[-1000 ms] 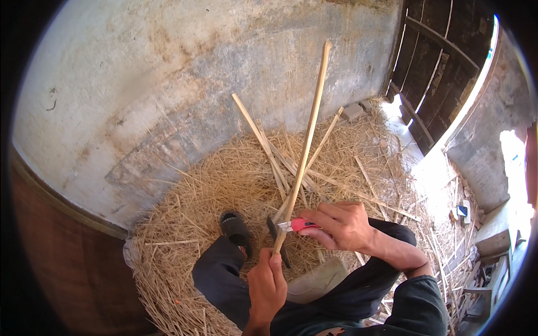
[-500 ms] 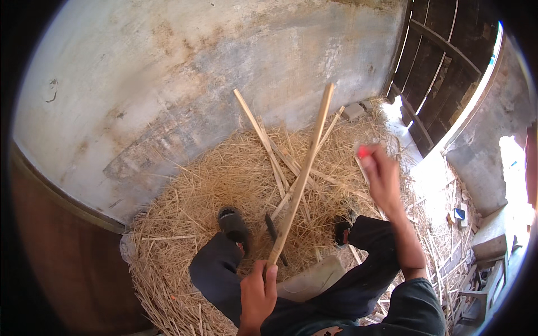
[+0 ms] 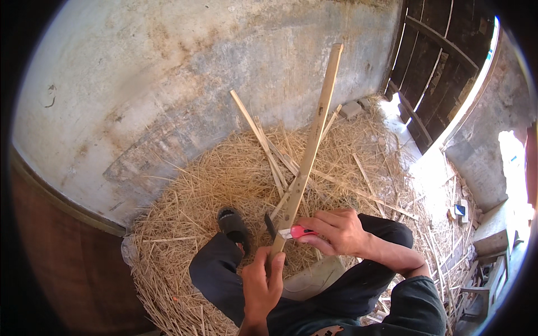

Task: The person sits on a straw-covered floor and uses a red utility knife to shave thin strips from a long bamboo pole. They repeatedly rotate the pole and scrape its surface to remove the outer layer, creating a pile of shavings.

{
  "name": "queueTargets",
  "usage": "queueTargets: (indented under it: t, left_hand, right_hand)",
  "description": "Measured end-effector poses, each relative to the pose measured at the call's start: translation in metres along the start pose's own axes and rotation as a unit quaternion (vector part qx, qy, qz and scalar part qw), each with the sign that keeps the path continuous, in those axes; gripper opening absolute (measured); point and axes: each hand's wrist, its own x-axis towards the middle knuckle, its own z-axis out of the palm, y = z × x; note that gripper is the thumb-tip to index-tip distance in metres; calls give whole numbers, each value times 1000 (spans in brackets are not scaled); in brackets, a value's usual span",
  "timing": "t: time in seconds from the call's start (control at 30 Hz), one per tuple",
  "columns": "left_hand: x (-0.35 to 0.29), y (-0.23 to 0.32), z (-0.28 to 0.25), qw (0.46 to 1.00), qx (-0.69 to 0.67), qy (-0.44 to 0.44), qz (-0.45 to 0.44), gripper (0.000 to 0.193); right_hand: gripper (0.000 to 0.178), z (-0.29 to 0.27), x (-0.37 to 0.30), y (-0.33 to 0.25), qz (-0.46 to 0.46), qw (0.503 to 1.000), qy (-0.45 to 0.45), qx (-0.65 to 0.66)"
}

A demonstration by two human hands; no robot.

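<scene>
In the head view, the left hand (image 3: 262,285) gripped the lower end of a long pale strip (image 3: 315,137), slanting upward over straw (image 3: 185,213). The right hand (image 3: 339,231) held a red knife (image 3: 301,231), blade at the strip just above that end.

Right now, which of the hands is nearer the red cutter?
Right. The right hand grips the red cutter; the left hand is below and left of it, holding the pale strip.
</scene>
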Motion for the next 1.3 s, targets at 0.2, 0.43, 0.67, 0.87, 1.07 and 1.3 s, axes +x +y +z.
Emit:
queueTargets:
  t: [0.2, 0.43, 0.67, 0.87, 1.07, 1.3]
  left_hand:
    - [1, 2, 1, 1000, 10, -6, -5, 29]
    - [-15, -3, 0, 998, 31, -30, -40, 29]
    - [-37, -23, -8, 990, 39, -79, -109, 30]
    - [-71, -34, -20, 993, -13, -113, -37, 34]
    - [-42, -53, -27, 972, -111, -118, -167, 35]
    - [-10, -29, -12, 967, -189, -120, -126, 40]
  right_hand:
    - [31, -3, 1, -1, 11, 1000, 7, -11]
    - [26, -26, 11, 30, 130, 988, 78, -21]
    - [23, -40, 4, 79, 195, 972, 104, -76]
    - [28, -90, 0, 156, 295, 925, 231, -69]
    - [29, -86, 6, 108, 324, 935, 79, -119]
    - [28, -16, -12, 13, 63, 998, 13, 7]
